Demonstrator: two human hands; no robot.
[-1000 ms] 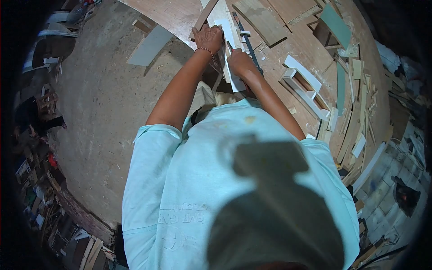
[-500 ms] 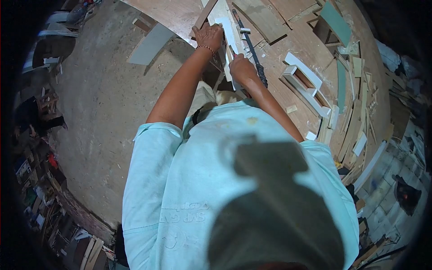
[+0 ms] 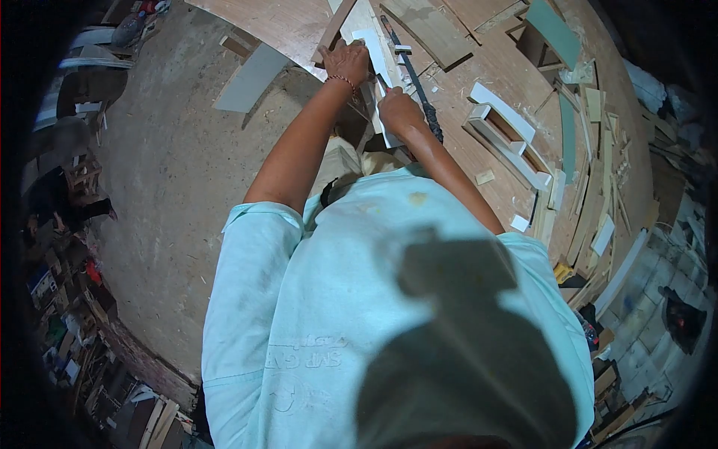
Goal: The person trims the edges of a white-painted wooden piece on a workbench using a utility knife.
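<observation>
My left hand (image 3: 346,63), with a beaded bracelet at the wrist, presses bent fingers onto the edge of a narrow white board (image 3: 372,43) at the table edge. Beside those fingers lies a brown wooden strip (image 3: 335,28). My right hand (image 3: 402,114) is closed around a slim tool (image 3: 382,81) against the board, a little nearer my body. Only the dark front end of this tool shows; its handle is hidden in the fist. A long dark bar clamp (image 3: 413,77) lies just right of the board.
On the worktable (image 3: 486,78) are a white divided wooden frame (image 3: 502,142), a plywood panel (image 3: 430,30), green-faced pieces (image 3: 555,36), shavings and wood strips. A pale panel (image 3: 250,81) sticks out below the table's left edge. Another person (image 3: 56,198) is at far left.
My right hand has shifted slightly up and left along the board with the slim tool. My left hand stays nearly in place. The view has tilted a little.
</observation>
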